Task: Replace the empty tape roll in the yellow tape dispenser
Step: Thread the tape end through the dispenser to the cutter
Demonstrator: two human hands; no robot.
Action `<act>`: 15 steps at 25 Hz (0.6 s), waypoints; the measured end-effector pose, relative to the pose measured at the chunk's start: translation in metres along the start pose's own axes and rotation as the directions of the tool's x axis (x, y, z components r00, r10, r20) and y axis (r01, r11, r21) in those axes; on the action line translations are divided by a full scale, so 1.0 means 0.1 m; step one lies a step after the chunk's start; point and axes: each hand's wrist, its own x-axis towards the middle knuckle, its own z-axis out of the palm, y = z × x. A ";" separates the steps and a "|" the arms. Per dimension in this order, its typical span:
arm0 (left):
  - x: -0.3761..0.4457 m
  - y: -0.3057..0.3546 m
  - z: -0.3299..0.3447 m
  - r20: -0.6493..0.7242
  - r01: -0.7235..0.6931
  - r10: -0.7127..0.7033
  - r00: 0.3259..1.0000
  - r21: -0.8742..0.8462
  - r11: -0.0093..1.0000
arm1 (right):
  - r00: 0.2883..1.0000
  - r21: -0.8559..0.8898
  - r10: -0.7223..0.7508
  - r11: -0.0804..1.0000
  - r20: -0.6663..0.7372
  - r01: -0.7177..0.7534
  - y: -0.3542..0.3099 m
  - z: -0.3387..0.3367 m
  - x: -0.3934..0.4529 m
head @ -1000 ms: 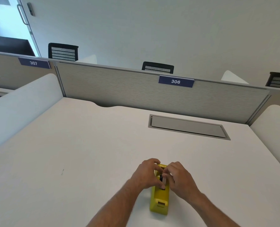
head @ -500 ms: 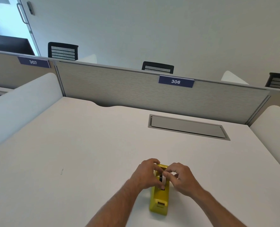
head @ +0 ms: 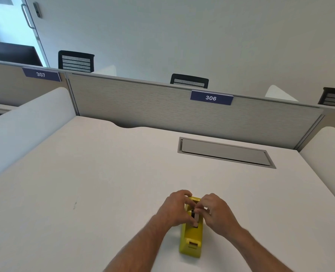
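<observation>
A yellow tape dispenser (head: 192, 240) stands lengthwise on the white desk (head: 103, 193), its cutter end toward me. My left hand (head: 175, 210) wraps its far left side, thumb and fingers closed at the roll slot. My right hand (head: 216, 213) comes in from the right, fingertips pinching a pale tape roll (head: 196, 217) that sits in the slot on a dark hub. Most of the roll is hidden by my fingers.
A grey cable hatch (head: 225, 152) is set flush in the desk behind the dispenser. A grey partition (head: 143, 107) with a "306" label closes the far edge, and white side screens (head: 25, 124) flank the desk. Black chair backs show beyond.
My right hand has shifted slightly, fingers drawing in closer over the roll slot. The left hand and dispenser have stayed put.
</observation>
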 end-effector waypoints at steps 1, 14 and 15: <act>0.00 0.00 0.00 0.000 -0.002 0.002 1.000 0.001 1.000 | 1.000 -0.033 -0.007 0.999 0.004 0.007 -0.01 0.00 0.00; -0.01 0.00 0.00 -0.011 -0.009 0.009 1.000 0.024 1.000 | 0.996 -0.141 0.066 0.987 -0.065 -0.074 -0.03 0.09 0.01; -0.01 0.00 0.00 -0.014 -0.015 0.016 1.000 0.030 0.999 | 0.996 -0.140 0.069 0.987 -0.060 -0.077 -0.03 0.09 0.02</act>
